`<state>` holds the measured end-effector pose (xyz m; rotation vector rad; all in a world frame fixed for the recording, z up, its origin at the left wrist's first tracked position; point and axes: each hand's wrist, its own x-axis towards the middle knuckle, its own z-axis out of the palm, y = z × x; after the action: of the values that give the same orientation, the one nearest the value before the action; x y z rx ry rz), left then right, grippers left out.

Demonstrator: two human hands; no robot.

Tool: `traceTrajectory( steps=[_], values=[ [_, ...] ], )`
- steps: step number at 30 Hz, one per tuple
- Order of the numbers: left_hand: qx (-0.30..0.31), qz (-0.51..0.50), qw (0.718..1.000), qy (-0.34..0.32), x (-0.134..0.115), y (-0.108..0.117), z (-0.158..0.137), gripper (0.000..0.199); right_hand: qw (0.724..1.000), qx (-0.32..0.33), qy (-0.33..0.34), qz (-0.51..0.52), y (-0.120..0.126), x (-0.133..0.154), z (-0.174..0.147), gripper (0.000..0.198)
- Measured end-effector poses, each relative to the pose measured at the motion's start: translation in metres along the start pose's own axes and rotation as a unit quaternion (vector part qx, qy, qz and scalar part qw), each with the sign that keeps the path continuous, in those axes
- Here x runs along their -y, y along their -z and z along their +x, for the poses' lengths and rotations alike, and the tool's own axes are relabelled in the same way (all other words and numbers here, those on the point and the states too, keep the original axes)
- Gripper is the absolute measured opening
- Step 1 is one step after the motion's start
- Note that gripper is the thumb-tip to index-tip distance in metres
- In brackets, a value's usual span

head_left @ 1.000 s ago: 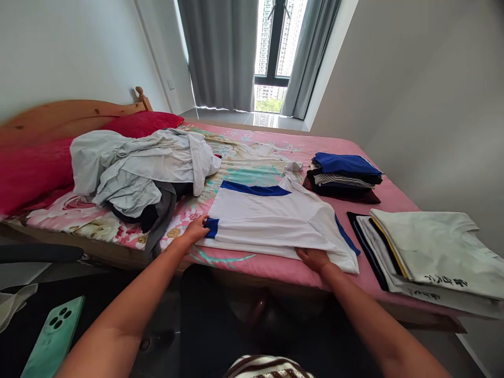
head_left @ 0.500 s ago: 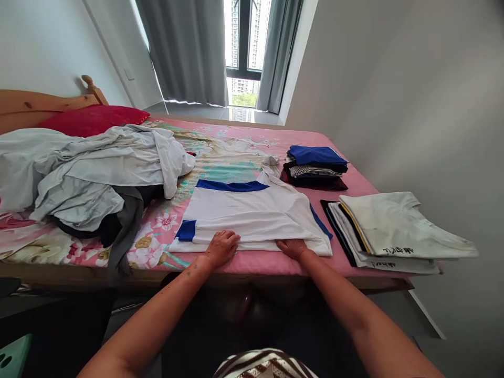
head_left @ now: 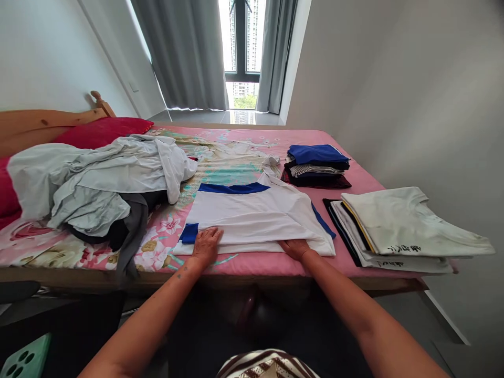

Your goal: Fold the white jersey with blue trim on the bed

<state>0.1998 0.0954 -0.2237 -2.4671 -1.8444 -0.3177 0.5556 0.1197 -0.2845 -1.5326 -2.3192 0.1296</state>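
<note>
One shirt point(head_left: 244, 210), two folded stacks point(head_left: 317, 154) point(head_left: 389, 220); left hand point(head_left: 208, 244) open, flat on the shirt; right hand point(head_left: 296, 248) partly covered, grip unclear.

1. We identify the window point(head_left: 243, 76) as the visible light source; its panes are overexposed, washing out the buildings outside.
2. We note a bright light line along the left edge and hem of the gray curtain point(head_left: 189, 58).
3. We observe glare on the glossy sill point(head_left: 242, 116).
4. We find soft, even light on the white shirt point(head_left: 244, 215), its folds readable.
5. We record a faint shadow beside the headboard post point(head_left: 103, 104) and near-black tones below the bed edge point(head_left: 244, 278).
6. We see wide-angle stretching: the walls lean, and the pale folded shirts point(head_left: 386, 220) elongate rightward.
</note>
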Motion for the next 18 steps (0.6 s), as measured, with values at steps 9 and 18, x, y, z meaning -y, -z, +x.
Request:
traceTrajectory(
  steps=[9, 18],
  values=[
    [-0.005, -0.011, 0.999, -0.041, 0.058, 0.01, -0.019, 0.056, 0.999, -0.015, -0.025, -0.033, 0.02, 0.006, -0.026, 0.053],
    [-0.046, -0.045, 0.998, 0.019, 0.073, -0.001, -0.031, 0.048, 0.989, -0.109, -0.079, -0.064, 0.043, -0.007, -0.076, 0.027]
  ],
)
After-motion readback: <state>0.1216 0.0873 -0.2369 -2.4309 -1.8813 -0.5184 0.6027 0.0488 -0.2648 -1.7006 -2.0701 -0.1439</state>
